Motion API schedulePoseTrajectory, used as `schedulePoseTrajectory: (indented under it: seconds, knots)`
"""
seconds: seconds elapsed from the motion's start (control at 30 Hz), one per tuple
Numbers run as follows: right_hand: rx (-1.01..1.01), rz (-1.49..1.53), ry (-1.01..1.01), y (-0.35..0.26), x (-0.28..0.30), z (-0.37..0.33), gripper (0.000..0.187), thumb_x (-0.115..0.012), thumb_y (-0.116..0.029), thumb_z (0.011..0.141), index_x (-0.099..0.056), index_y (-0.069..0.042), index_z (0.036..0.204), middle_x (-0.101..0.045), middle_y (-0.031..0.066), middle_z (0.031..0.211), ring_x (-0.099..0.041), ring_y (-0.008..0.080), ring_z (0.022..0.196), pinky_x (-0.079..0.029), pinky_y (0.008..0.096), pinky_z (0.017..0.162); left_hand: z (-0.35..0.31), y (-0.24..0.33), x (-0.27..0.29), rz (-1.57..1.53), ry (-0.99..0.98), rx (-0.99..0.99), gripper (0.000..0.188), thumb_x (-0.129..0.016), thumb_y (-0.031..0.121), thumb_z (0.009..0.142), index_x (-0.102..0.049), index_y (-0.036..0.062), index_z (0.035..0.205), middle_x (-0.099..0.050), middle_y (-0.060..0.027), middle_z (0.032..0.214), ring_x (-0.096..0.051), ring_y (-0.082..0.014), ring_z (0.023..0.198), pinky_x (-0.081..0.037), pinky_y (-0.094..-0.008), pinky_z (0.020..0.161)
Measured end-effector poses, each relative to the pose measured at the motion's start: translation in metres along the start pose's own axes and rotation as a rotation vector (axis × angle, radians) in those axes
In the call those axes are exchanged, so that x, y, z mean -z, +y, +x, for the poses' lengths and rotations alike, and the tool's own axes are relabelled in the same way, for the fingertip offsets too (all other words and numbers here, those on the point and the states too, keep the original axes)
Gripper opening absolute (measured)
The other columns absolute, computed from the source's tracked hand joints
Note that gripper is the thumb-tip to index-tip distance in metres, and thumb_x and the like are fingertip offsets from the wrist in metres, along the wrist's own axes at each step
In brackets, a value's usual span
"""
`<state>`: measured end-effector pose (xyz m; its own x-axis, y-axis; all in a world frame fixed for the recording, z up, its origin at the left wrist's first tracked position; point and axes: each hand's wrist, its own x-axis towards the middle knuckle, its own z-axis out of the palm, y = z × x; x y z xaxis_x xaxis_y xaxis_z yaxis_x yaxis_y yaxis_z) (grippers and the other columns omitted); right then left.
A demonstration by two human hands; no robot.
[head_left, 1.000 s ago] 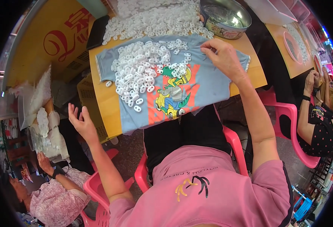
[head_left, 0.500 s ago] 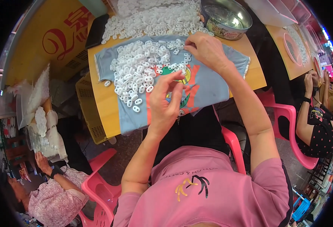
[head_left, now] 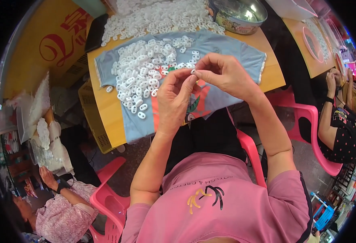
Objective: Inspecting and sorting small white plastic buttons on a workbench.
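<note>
My left hand [head_left: 172, 99] and my right hand [head_left: 228, 77] meet fingertip to fingertip above a grey-blue T-shirt [head_left: 226, 91] with a colourful print. Pinched where they meet is a small white plastic piece [head_left: 193, 72], largely covered by the fingers. Left of my hands, a heap of white oval two-hole plastic pieces [head_left: 135, 71] lies on the shirt. Smaller, squarish white two-hole pieces [head_left: 195, 54] are scattered just beyond my fingers.
The shirt covers part of a yellow table [head_left: 273, 69]. At its far side are a larger pile of white pieces [head_left: 157, 20], a metal tin [head_left: 242, 18] and a dark phone-like slab [head_left: 96, 33]. Pink chairs [head_left: 251, 156] stand nearby. One person sits at the left, others at the right.
My right hand has come back from the far side of the shirt to my left hand. Their fingertips now meet at a small white piece. The view has shifted slightly.
</note>
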<state>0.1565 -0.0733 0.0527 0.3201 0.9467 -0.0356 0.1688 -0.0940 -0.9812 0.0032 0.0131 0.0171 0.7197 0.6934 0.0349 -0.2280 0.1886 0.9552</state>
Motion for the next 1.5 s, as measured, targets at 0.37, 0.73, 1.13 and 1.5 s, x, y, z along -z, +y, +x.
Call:
schedulePoseTrajectory:
  seconds: [0.37,0.73,1.13,1.5]
  knots:
    - [0.024,-0.393,0.213,0.007,0.059,-0.035,0.017,-0.067,-0.012,0.089,-0.066,0.003,0.096,-0.062,-0.0013,0.08,-0.053,0.0044,0.073,-0.044,0.0215,0.065,-0.003,-0.009,0.019,-0.075,0.073,0.003,0.013,-0.061,0.008,0.094,-0.058,0.0004,0.105,-0.068,-0.0099,0.092,-0.065,-0.0132,0.075,-0.052,-0.0256,0.071]
    - [0.132,-0.787,0.353,0.03,0.056,-0.055,0.011,-0.067,-0.009,0.086,-0.066,-0.001,0.092,-0.062,0.008,0.08,-0.057,0.018,0.067,-0.046,0.0299,0.062,-0.004,-0.008,0.018,-0.124,0.085,0.01,0.013,-0.06,0.009,0.095,-0.057,-0.0001,0.104,-0.067,-0.0098,0.092,-0.063,-0.0132,0.075,-0.05,-0.0259,0.073]
    - [0.375,-1.05,0.086,0.024,0.064,-0.02,0.009,-0.067,-0.01,0.082,-0.065,-0.006,0.09,-0.058,0.0079,0.089,-0.061,0.0281,0.078,-0.047,0.0382,0.068,-0.004,-0.01,0.019,-0.054,0.065,0.009,0.014,-0.061,0.01,0.095,-0.058,0.0001,0.103,-0.067,-0.0089,0.092,-0.064,-0.0119,0.076,-0.049,-0.0243,0.072]
    - [0.338,-1.189,-0.066,0.023,0.07,-0.007,0.009,-0.064,-0.01,0.08,-0.058,-0.005,0.084,-0.057,0.0094,0.086,-0.06,0.0293,0.072,-0.047,0.0387,0.066,-0.006,-0.011,0.02,-0.05,0.05,-0.002,0.013,-0.061,0.01,0.095,-0.058,0.0009,0.104,-0.068,-0.0087,0.093,-0.064,-0.012,0.076,-0.049,-0.0245,0.073]
